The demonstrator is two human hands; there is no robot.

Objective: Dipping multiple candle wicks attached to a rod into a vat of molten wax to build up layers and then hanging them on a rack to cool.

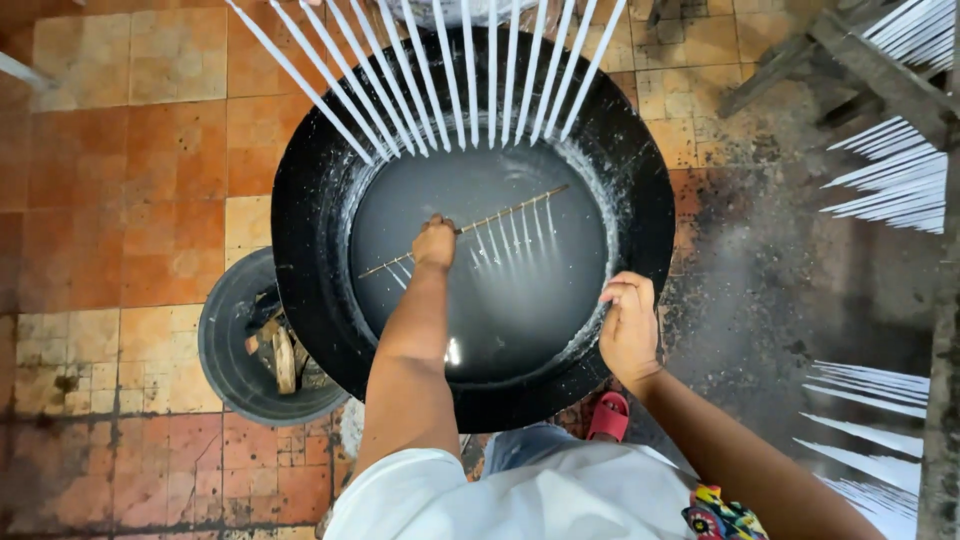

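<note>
Wooden rod point(480, 222) strung with thin white candles lies slantwise over the liquid in the black pan point(640, 150), long axis toward the far right rim. Left hand point(434, 243) grips it near its middle; right hand point(628, 325) clasps the near right rim.

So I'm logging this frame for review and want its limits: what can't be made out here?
Head view only:
- Lower ends of the strands on the stick: blurred under the cloudy liquid.
- Left hand grip: fingers hidden by its own back.
- Contents of the small bucket: partly behind the black pan.
- White rods: cut off at the right edge.
</note>
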